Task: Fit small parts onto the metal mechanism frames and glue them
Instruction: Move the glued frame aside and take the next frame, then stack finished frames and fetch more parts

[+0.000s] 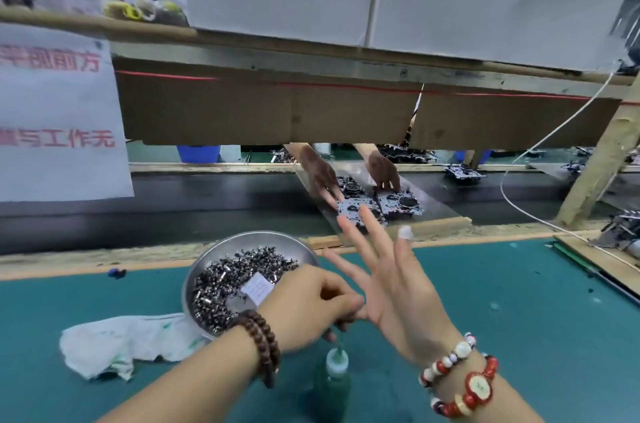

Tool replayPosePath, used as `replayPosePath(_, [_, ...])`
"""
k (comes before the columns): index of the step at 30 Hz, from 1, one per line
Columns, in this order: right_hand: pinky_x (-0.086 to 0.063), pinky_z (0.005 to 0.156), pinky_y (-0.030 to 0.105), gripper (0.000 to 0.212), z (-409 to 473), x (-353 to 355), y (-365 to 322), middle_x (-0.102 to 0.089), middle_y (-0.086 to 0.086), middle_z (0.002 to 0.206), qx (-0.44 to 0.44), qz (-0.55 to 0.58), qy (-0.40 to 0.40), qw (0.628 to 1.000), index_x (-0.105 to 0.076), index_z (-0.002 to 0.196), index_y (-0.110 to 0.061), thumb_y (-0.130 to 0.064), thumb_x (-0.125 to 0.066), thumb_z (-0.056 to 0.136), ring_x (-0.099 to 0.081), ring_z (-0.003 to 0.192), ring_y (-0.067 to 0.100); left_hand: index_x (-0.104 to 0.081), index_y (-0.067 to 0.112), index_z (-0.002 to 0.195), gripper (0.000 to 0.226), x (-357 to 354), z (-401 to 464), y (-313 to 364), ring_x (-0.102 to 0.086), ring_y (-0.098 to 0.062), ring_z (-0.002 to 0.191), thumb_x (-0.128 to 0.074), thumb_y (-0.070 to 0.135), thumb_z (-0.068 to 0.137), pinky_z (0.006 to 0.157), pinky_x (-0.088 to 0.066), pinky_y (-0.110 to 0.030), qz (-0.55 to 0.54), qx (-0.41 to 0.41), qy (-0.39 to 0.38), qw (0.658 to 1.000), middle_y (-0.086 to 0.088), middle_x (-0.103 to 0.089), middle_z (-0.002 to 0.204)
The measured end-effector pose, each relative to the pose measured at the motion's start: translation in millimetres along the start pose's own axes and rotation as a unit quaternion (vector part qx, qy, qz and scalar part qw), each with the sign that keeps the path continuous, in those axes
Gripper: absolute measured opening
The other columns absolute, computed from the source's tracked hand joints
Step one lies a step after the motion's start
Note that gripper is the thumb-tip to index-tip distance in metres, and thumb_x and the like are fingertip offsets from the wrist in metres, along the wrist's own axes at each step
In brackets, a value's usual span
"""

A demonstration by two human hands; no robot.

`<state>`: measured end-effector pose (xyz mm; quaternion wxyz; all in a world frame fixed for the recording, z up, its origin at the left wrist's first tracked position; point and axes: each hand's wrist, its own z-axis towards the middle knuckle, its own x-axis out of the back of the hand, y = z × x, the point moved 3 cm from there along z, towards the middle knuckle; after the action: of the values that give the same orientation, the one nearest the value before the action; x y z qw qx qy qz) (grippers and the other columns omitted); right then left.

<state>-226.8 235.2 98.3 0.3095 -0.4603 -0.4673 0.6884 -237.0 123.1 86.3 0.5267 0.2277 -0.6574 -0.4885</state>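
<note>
The right hand [391, 287] is spread wide, its fingers [372, 225] straight and fanned, holding nothing; a white wrap covers 1 fingertip. They point toward 2 metal frames [379, 202] lying side by side on a board just beyond the fingertips, across the wooden edge of the tabletop [502, 301]. Judging by that reach, the hand is positioned to take a frame.

The left hand [311, 305] has its fingers curled together right beside the base of the right hand's fingers. They appear to pinch something small, perhaps a part, but what it is cannot be made out. Just behind those curled fingers sits a metal bowl [207, 260] heaped with small parts [235, 273], kept close so pieces can be picked quickly. A green glue bottle [334, 377] stands upright directly below the left fingers, nozzle up, ready for the gluing step. A crumpled cloth [114, 343] lies further left, likely for wiping.

Another person's 2 hands [381, 169] rest on the far side of the frames.
</note>
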Motion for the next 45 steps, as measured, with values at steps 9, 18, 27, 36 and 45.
replayPosePath(9, [-0.056,0.066,0.041,0.063,-19.4,-46.7,-4.1,-0.051,-0.014,0.136,-0.041,0.030,-0.003,0.999,-0.030,0.138,-0.048,-0.060,-0.033,0.076,-0.060,0.114,0.015,-0.064,0.012,0.073,0.011,17.5,-74.0,5.7,-0.059,-0.004,0.055,-0.065,0.005,0.081,0.045,-0.045,-0.018,-0.108,-0.070,0.120,0.984,0.008,-0.063,0.060])
replayPosePath(18, [-0.057,0.072,0.041,0.068,-21.5,-63.0,-3.6,-0.054,-0.011,0.133,0.001,-0.045,0.011,0.999,-0.030,0.142,-0.039,-0.056,-0.034,0.075,-0.061,0.112,0.013,-0.057,0.028,0.082,0.018,26.9,-96.0,-15.5,-0.060,-0.005,0.066,-0.062,0.011,0.085,0.053,-0.048,-0.017,-0.099,-0.046,0.195,0.975,0.005,-0.064,0.089])
replayPosePath(27, [-0.047,0.087,0.044,0.063,-20.3,-34.1,-14.9,-0.057,-0.007,0.132,0.041,-0.068,0.066,0.995,-0.033,0.139,-0.039,-0.056,-0.032,0.078,-0.061,0.112,0.014,-0.036,0.029,0.130,0.061,-38.4,-80.8,-57.2,-0.052,-0.008,0.100,-0.068,0.033,0.078,0.090,-0.041,-0.017,0.060,0.040,0.073,0.995,0.008,-0.047,0.118])
replayPosePath(36, [-0.041,0.096,0.049,0.055,-25.2,-1.4,-0.8,-0.063,-0.005,0.123,0.042,-0.001,0.151,0.988,-0.038,0.139,-0.029,-0.051,-0.028,0.090,-0.060,0.114,0.017,-0.051,0.023,0.109,0.040,-47.8,-40.5,-62.7,-0.049,-0.016,0.107,-0.066,0.040,0.077,0.093,-0.039,-0.029,0.127,0.025,0.147,0.981,0.005,-0.055,0.113])
replayPosePath(45, [-0.049,0.093,0.043,0.046,-35.9,26.5,20.6,-0.053,0.007,0.136,0.072,0.071,0.121,0.988,-0.052,0.132,-0.024,-0.041,-0.030,0.095,-0.053,0.121,0.026,-0.033,0.021,0.135,0.055,-53.4,-31.2,-52.0,-0.037,-0.016,0.128,-0.059,0.029,0.087,0.103,-0.030,-0.027,0.172,0.047,0.168,0.970,0.001,-0.039,0.140])
